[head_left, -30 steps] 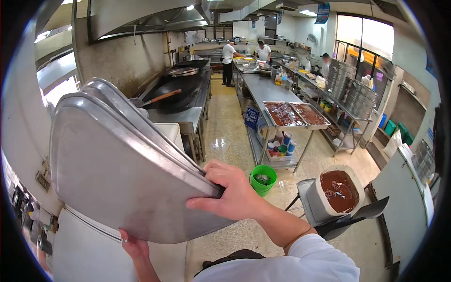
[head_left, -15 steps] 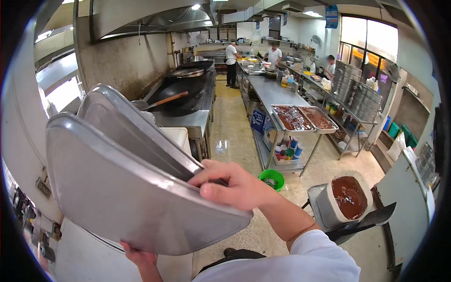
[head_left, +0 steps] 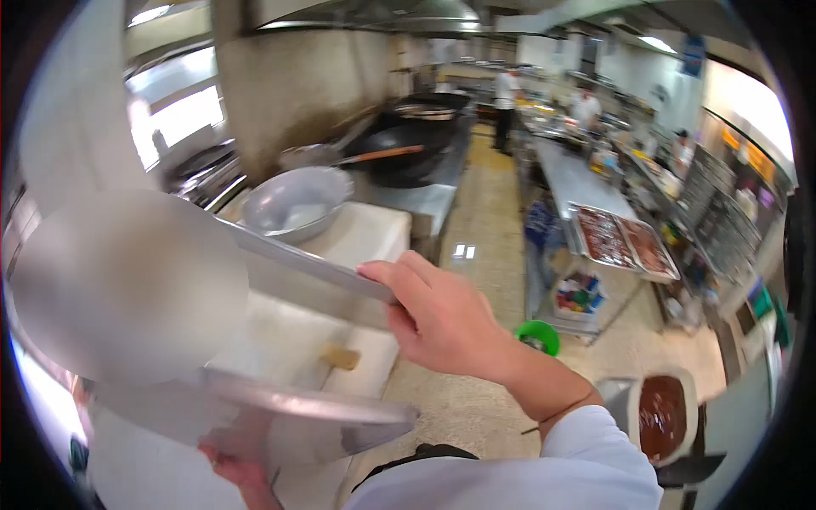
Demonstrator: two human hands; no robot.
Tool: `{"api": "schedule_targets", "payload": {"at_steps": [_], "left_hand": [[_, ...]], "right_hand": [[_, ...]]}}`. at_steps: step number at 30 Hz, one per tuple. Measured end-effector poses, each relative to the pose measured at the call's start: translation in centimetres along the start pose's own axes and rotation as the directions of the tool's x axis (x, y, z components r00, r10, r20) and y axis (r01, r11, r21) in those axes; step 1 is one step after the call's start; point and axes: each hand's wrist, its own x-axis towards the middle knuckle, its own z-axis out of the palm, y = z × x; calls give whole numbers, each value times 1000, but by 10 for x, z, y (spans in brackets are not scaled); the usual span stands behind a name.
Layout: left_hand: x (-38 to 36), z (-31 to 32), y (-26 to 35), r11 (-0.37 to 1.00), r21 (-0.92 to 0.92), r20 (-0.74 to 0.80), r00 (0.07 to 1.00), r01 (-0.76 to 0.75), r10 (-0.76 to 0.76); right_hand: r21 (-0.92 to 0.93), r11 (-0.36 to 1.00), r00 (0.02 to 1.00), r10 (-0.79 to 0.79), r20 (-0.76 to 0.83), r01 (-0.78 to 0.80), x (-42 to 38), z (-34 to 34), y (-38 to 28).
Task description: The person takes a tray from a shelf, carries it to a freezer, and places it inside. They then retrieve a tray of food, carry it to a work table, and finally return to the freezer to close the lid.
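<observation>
My right hand [head_left: 446, 319] grips the edge of one metal tray [head_left: 327, 274], its fingers closed over the rim. Lower down, a second metal tray [head_left: 340, 429] is tilted toward me, with my left hand [head_left: 242, 476] closed on its underside edge. The two trays stand apart, with a gap between their near ends. Through that gap a small tan block [head_left: 340, 357] shows on a white surface. Motion blur and a hazy oval patch hide the trays' left ends.
A metal bowl [head_left: 297, 204] sits on a white top [head_left: 374, 234] beside the wok stove [head_left: 416, 140]. Two trays of dark brown food [head_left: 605, 236] rest on a steel table. A green bucket [head_left: 540, 338] and a tub of brown sauce [head_left: 661, 416] are to the right. People stand farther back.
The trays, close together before, are now separated: the right hand's tray has swung up and away, while the left hand's tray has tipped lower. My view has turned left, revealing the bowl.
</observation>
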Motion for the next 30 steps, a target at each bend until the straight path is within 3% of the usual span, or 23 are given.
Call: {"api": "schedule_targets", "payload": {"at_steps": [2,5,9,12,15,21,24,27,28,30], "left_hand": [[-25,2,5,999,10,-41,998,-40,40],[-54,29,4,989,75,-164,977,-126,137],[-87,24,24,975,106,-157,965,-197,212],[-110,25,39,949,148,-157,941,-278,301],[-132,25,58,940,115,-277,898,-323,342],[-152,20,86,906,129,-178,889,-404,422],[-154,27,92,905,136,-306,852,-403,426],[-152,16,100,900,188,-215,878,-393,428],[-150,13,104,910,182,-206,891,-372,405],[-142,7,110,930,165,-187,916,-327,355]], "right_hand": [[-132,981,989,-138,55,144,9,31,0],[-205,961,979,-163,121,185,17,87,-6],[-158,933,938,-293,186,323,16,151,-18],[-158,938,901,-234,364,307,13,191,-42],[-155,967,837,-90,539,204,15,245,-50],[-157,980,892,-41,450,124,16,338,-52],[-60,990,910,-91,406,126,22,369,-51],[198,974,900,12,435,-108,32,348,-58],[372,869,833,78,548,-326,29,342,-57],[543,453,644,95,759,-707,20,328,-44]]}}
